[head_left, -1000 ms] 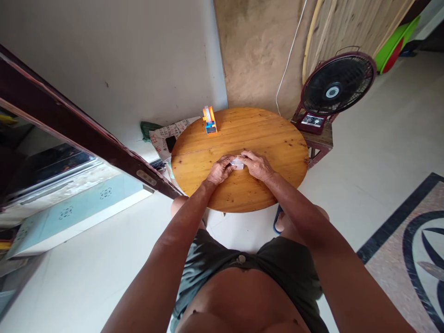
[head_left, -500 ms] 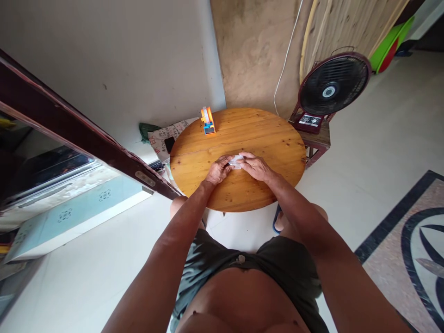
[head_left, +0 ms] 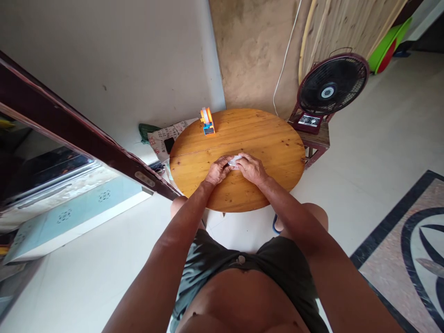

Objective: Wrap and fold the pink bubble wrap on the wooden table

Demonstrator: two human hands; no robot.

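Note:
Between my two hands is a small, pale, translucent piece [head_left: 235,161], which looks like folded film or paper; its exact kind is too small to tell. Closed on its left end is my left hand [head_left: 219,170]. My right hand [head_left: 252,168] grips the right end, fingers bent over it. Both hands are low over the middle of the round wooden table [head_left: 277,143], and the fingers hide part of the piece. Toward the table's back left edge stands an orange and blue tape dispenser [head_left: 208,122].
An electric fan [head_left: 328,92] stands on a small wooden stool [head_left: 321,138] at the right. A dark phone-like object [head_left: 169,144] lies on printed cardboard [head_left: 160,143] at the left. A dark door frame [head_left: 86,134] runs along the left, and a white cable [head_left: 287,55] hangs behind the table.
My right hand has shifted slightly left and curled its fingers closer over the pale piece. The left hand has barely moved.

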